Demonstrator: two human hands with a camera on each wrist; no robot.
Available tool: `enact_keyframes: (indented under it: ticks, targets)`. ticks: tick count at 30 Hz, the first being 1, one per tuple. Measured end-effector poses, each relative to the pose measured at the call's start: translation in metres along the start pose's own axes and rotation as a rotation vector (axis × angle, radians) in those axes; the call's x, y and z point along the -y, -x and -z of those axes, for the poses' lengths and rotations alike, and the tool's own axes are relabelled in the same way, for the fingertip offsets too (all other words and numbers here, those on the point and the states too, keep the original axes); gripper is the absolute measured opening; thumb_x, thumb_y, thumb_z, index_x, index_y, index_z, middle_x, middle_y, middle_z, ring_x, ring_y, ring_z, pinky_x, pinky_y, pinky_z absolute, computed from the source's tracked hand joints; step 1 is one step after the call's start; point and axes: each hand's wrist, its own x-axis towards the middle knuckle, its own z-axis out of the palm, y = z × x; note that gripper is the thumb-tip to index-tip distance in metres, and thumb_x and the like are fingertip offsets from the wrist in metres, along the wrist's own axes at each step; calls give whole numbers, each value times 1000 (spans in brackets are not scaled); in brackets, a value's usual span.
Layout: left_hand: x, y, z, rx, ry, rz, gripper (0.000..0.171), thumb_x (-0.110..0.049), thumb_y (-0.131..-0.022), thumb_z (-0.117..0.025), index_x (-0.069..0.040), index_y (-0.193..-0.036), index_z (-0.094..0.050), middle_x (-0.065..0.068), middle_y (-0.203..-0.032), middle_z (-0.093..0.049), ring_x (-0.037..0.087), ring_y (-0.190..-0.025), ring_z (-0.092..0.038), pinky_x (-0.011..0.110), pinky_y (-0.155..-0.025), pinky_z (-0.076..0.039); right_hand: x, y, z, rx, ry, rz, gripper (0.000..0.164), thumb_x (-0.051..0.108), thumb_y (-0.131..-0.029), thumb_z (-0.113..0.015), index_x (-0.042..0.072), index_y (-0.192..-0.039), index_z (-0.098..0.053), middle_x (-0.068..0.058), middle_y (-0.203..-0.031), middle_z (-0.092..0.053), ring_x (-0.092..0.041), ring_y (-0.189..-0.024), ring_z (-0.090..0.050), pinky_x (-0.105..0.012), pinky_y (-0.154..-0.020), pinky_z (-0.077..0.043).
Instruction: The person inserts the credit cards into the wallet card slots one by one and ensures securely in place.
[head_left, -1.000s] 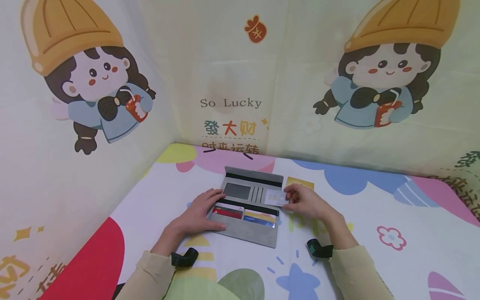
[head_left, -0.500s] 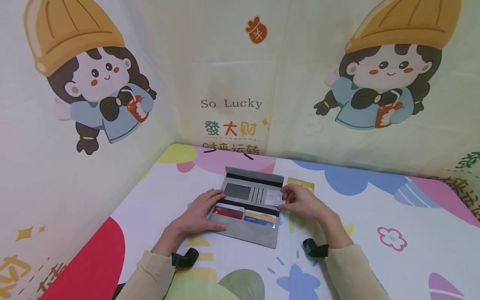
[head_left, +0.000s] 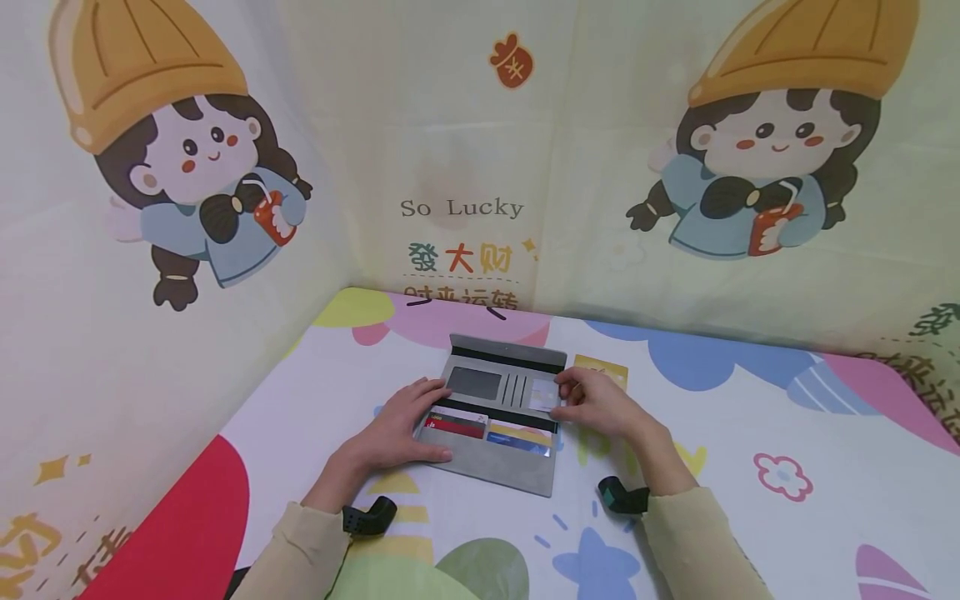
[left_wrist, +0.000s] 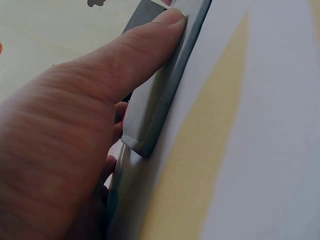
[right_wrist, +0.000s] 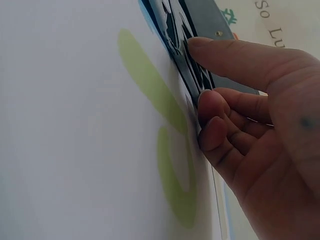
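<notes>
A grey wallet (head_left: 495, 477) lies unfolded on the table, its upper flap raised at the far side. Two cards sit side by side in its lower half: a red and grey card (head_left: 454, 423) and a blue and yellow card (head_left: 519, 437). My left hand (head_left: 393, 425) rests on the wallet's left side, thumb (left_wrist: 150, 42) lying along the near panel. At the upper right pocket, my right hand (head_left: 603, 402) pinches the right end of a pale card (head_left: 543, 394), most of which lies within the pocket. In the right wrist view, the fingertips (right_wrist: 212, 107) hide the card's end.
A gold card (head_left: 602, 367) lies on the table just beyond my right hand, partly hidden by it. The patterned tablecloth (head_left: 783, 417) spreads to the right. A printed cloth wall (head_left: 450, 150) rises behind the table.
My right hand has moved left with the pale card, which has slid further into the wallet's upper right pocket. My left hand and the wallet have stayed in place.
</notes>
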Motion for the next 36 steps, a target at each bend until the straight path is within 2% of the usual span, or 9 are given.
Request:
enact_keyframes:
  ticks: [7, 36]
  targets:
    - [1, 1, 1, -11, 10, -27, 93, -51, -75, -83, -12, -151, -46, 11, -159, -34, 38, -149, -19, 64, -115, -21, 4, -1, -2, -11, -5, 12, 47, 15, -82, -84, -5, -118, -62, -5, -93, -59, -20, -80, -54, -34, -73, -48]
    - [0, 0, 0, -9, 37, -12, 93, -50, -75, -84, -11, -151, -47, 11, -159, -34, 38, -149, -19, 65, -114, -22, 9, -8, -9, -16, 28, 5, 45, 15, -82, -84, -4, -117, -63, -3, -86, -56, -19, -77, -53, -35, -73, -46]
